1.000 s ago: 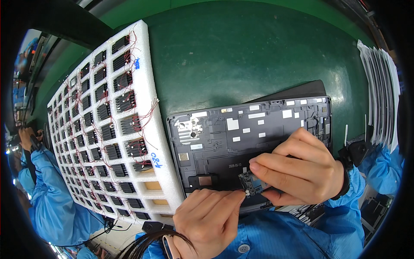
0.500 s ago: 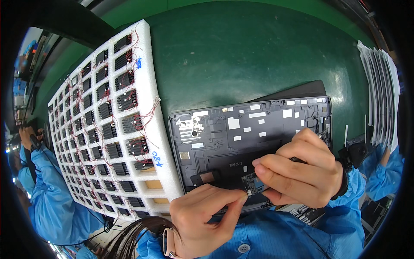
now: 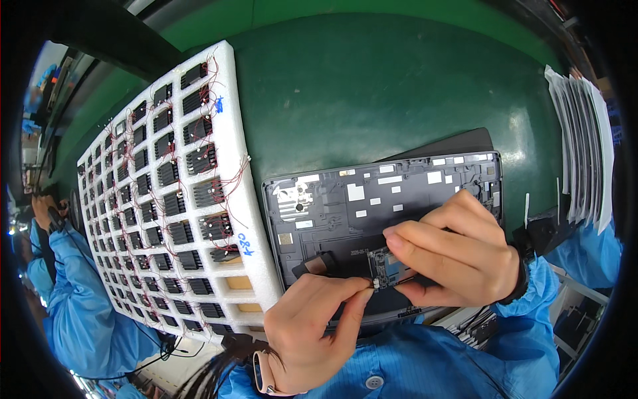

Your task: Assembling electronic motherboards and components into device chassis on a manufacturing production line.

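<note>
A dark tablet back shell (image 3: 319, 219) with several white pads lies in front of me, its inside facing up. Over its lower middle, my right hand (image 3: 458, 256) grips a small green-black circuit board (image 3: 384, 265) between thumb and fingers, covering the board's right part. Thumb and index finger of my left hand (image 3: 316, 326) pinch a tiny white connector (image 3: 376, 284) at the board's lower left edge. Whether the connector is seated in the board is too small to tell. A black part with a brownish patch (image 3: 316, 265) rests on the shell beside my left hand.
To the left stands a white foam tray (image 3: 260, 256) with many cells of black parts on red wires. A dark panel (image 3: 475, 139) sticks out behind the shell. White sheets (image 3: 578, 146) stand upright at the right. Another person's blue sleeve (image 3: 90, 292) is at far left.
Both hands and the circuit board have shifted slightly up and left over the shell. The board looks turned more upright. Both grips stay closed.
</note>
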A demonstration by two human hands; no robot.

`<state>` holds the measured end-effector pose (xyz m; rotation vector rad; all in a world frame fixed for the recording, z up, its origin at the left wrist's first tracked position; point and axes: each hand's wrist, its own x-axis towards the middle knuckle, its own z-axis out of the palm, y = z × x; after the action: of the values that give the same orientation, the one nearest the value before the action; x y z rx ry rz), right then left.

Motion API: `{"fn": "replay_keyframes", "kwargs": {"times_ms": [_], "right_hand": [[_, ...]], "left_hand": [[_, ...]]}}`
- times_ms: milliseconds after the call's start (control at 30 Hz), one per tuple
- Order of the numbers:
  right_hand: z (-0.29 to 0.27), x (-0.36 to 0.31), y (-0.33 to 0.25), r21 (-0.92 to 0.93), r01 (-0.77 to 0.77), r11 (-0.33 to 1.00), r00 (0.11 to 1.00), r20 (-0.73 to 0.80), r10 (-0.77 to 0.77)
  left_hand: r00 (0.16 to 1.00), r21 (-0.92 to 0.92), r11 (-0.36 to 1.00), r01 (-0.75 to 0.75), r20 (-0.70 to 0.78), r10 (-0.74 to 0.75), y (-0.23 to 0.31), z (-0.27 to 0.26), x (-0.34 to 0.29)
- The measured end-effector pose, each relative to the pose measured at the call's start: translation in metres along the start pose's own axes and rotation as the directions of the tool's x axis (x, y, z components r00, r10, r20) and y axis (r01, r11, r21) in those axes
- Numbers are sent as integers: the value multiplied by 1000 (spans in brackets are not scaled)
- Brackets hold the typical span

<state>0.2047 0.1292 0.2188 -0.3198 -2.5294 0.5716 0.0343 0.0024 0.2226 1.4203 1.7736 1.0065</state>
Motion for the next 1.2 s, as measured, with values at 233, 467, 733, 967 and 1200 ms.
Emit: {"fn": "replay_keyframes", "kwargs": {"times_ms": [233, 467, 733, 967, 1200], "right_hand": [[-5, 4, 5, 51, -81, 995, 993, 86, 77], [6, 12, 9, 18, -176, 984, 981, 87, 174], [17, 19, 17, -14, -163, 987, 987, 11, 163], [21, 15, 16, -39, -209, 977, 978, 19, 210], [11, 12, 18, -147, -184, 972, 978, 73, 196]], "left_hand": [[988, 221, 971, -91, -101, 116, 7, 1, 3], [992, 373, 925, -75, -65, 107, -4, 4, 7], [1000, 445, 895, -2, -16, 10, 3, -8, 15], [999, 593, 805, -3, -33, 28, -2, -5, 18], [994, 606, 789, -100, 27, 105, -1, 2, 24]]}}
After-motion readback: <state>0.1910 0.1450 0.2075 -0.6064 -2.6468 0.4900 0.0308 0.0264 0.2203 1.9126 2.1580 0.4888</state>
